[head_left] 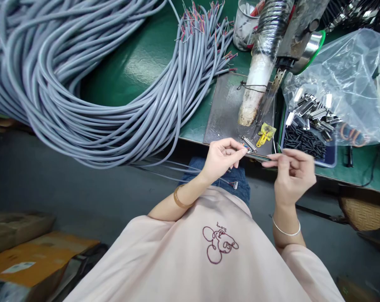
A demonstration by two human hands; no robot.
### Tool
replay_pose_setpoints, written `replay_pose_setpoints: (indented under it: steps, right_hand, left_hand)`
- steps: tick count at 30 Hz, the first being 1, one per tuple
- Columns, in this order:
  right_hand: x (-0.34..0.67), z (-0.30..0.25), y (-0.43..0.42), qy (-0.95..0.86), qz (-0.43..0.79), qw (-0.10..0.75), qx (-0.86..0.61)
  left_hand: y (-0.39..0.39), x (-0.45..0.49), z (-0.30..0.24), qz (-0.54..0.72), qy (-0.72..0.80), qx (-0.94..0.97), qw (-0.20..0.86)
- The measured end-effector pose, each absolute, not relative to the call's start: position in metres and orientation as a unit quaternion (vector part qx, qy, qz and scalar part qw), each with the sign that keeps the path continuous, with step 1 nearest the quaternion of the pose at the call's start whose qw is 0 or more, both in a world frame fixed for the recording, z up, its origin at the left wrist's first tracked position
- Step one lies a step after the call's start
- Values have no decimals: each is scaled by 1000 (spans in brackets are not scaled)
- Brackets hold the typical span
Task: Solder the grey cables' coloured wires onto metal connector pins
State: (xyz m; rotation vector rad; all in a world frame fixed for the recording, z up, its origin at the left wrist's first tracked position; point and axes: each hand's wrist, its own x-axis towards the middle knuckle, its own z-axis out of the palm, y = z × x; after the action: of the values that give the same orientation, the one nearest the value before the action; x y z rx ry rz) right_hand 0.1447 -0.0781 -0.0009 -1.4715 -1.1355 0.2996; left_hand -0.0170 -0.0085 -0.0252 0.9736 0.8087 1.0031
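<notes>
My left hand is closed in a pinch at the front edge of the bench, on the thin coloured wires of a cable end. Beside its fingertips lies a metal multi-pin connector, with coloured wires along it. Between finger and thumb, my right hand grips a slim dark tool, tweezers by their look, pointing left towards the left fingertips. A yellow clip stands just behind the connector on a dark plate. Another wired connector hangs over my lap.
A large bundle of grey cables with stripped ends covers the left. A white-tipped, wrapped tube and a metal arm reach over the plate. At right, a blue tray holds black sleeves and metal connectors beside a clear plastic bag.
</notes>
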Motion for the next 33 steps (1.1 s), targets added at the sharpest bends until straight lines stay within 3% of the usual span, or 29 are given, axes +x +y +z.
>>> replay_pose_setpoints:
  steps: [3,8,14,33]
  right_hand:
    - [141,-6,-76,-514,150,546,-645]
    - [134,-12,-70,-490,248,550,-630]
    - [131,-9,-61,-524,184,533,-638]
    - [132,5,-45,-576,121,519,-620]
  left_hand:
    - [-6,-19,-23,435,358,442,698]
    - [-5,-16,-22,439,363,480,667]
    - [-3,-10,-22,488,388,560,546]
    - [6,-8,-8,492,415,575,505]
